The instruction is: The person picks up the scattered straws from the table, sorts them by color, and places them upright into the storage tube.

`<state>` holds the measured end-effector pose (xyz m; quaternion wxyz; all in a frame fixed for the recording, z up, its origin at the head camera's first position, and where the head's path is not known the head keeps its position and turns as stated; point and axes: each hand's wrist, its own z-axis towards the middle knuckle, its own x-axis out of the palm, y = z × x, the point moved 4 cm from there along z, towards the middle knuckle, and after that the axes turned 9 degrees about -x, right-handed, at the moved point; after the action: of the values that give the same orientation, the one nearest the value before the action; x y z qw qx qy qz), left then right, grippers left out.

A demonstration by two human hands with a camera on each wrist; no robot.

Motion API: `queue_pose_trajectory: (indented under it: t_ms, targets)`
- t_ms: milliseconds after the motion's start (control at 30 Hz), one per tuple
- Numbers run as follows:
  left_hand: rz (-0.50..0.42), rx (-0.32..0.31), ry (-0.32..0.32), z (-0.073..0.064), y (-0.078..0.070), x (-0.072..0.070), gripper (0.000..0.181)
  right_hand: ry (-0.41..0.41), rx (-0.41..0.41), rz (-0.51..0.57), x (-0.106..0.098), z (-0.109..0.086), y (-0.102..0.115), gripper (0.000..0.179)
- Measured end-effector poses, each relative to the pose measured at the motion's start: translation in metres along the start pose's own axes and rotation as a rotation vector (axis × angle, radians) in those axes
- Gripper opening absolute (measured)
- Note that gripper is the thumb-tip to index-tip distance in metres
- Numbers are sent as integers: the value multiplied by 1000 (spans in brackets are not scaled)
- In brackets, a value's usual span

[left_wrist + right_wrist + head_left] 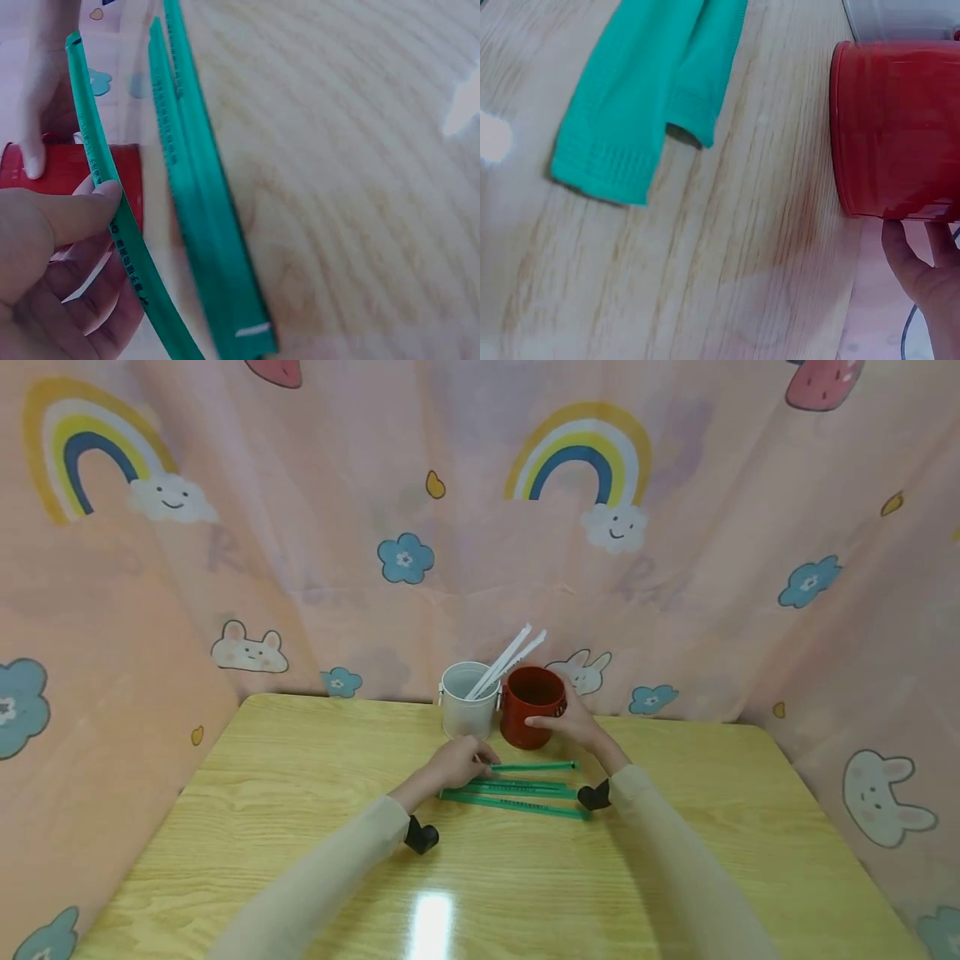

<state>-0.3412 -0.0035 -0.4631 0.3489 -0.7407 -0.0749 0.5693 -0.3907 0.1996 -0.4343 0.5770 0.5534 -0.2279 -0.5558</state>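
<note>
My left hand (457, 762) pinches a slim green paper-wrapped stick (88, 135) with dark print between thumb and fingers. Several similar green wrapped sticks (517, 805) lie side by side on the table just nearer to me. My right hand (576, 720) holds the right side of a red bucket (516, 725), thumb on its front; some fingers are hidden behind it. The bucket stands upright, its mouth showing no sticks. Close beside it on the left, a white bucket (465, 717) has white wrapped sticks (501, 667) leaning out to the right.
The wood-grain table (315, 777) ends just behind the buckets at a pink patterned curtain (480, 552). A bright reflection lies on the tabletop near the front. Dark wrist straps (422, 835) show at both cuffs.
</note>
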Motion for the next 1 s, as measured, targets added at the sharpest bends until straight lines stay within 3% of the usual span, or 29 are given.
queue_pose_trajectory:
  t_ms: [233,367,500,667,1000]
  targets:
    - [-80,16,-107,-10,-3,-25,16,-16,-15,32,0,1,-2,83]
    - [-145,8,-128,-16,-7,-37,16,-44,-17,32,-2,0,-4,82]
    - [-225,40,-159,-17,-11,-48,16,-45,4,29,-2,0,-9,83]
    - [-292,76,-205,-15,-18,-57,18,-42,22,37,-4,-2,-17,84]
    - [-350,54,-307,-7,-33,-65,22,-39,5,62,-3,-1,-21,85]
